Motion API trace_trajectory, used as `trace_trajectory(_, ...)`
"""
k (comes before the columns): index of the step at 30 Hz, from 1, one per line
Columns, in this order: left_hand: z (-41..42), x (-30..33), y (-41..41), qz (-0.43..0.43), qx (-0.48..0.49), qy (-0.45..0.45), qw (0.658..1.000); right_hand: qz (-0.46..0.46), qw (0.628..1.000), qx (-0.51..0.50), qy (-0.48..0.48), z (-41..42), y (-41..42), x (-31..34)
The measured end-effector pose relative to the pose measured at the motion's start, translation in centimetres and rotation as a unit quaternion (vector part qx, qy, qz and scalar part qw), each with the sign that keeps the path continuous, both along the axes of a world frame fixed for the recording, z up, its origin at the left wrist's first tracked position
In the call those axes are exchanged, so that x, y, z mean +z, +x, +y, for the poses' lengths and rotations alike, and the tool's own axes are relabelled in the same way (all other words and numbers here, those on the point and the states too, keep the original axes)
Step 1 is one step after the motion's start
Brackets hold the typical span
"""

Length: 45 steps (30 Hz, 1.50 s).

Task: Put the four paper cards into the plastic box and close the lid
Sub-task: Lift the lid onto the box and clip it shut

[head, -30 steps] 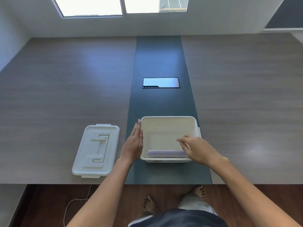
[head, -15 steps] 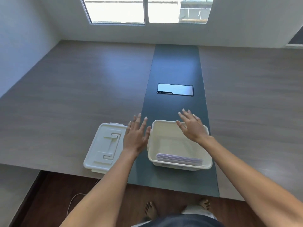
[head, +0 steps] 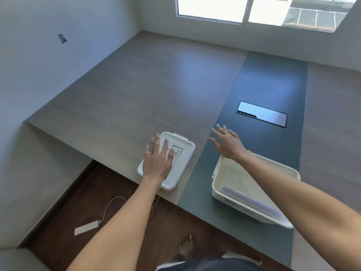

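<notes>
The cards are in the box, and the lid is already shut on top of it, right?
Not quite. The cards are in the box, but the lid is not on it. The head view shows the lid lying flat on the table beside the open box, with the left hand spread over it. The right hand is open above the table, past the box.

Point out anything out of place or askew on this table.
Nothing stands out. The paper cards lie in the open plastic box; the lid rests flat beside it, undamaged, under the spread left hand.
</notes>
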State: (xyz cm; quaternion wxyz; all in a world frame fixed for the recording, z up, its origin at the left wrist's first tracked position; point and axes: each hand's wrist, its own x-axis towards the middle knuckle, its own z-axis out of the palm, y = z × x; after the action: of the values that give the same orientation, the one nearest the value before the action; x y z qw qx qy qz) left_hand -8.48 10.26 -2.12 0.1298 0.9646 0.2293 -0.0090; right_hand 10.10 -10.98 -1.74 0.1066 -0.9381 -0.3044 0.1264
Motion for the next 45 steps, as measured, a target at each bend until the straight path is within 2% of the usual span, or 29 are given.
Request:
trace_trajectory(4,1.9,-1.0,-3.3,0.013,0.106,-0.036,0.994,0.03,0.998,0.051,-0.013,4.9,-0.8,-1.4)
trace_trajectory(7,3.3,-2.5,-5.1,0.025,0.196,-0.103,0.975,0.047,0.995,0.082,-0.036,8.2,-0.9,-2.3)
trace_trajectory(13,3.7,-4.7,-5.6,0.028,0.271,-0.199,0.941,0.135,0.983,0.094,-0.084,12.8,0.4,-3.7)
trace_trajectory(18,2.1,-6.2,-5.0,0.008,0.354,-0.3,0.886,0.203,0.972,0.082,-0.09,14.0,1.6,-6.0)
trace_trajectory(21,1.9,-6.4,-4.5,-0.013,0.396,-0.341,0.852,0.197,0.973,0.076,-0.092,14.2,1.2,-6.7)
trace_trajectory(24,2.0,-5.9,-3.6,-0.054,0.464,-0.373,0.801,0.194,0.978,0.038,-0.063,14.5,0.7,-7.1)
trace_trajectory(30,2.5,-5.0,-2.1,-0.12,0.586,-0.482,0.64,0.243,0.968,-0.06,0.01,14.5,0.8,-6.8)
trace_trajectory(33,3.2,-4.1,-1.8,-0.139,0.601,-0.517,0.593,0.256,0.962,-0.077,0.048,14.2,1.6,-6.1)
trace_trajectory(36,3.5,-3.3,-1.0,-0.163,0.587,-0.53,0.59,0.26,0.956,-0.099,0.092,13.4,2.5,-4.8)
trace_trajectory(45,4.6,0.4,4.3,-0.214,0.504,-0.551,0.63,0.256,0.93,-0.162,0.208,9.6,5.5,1.9)
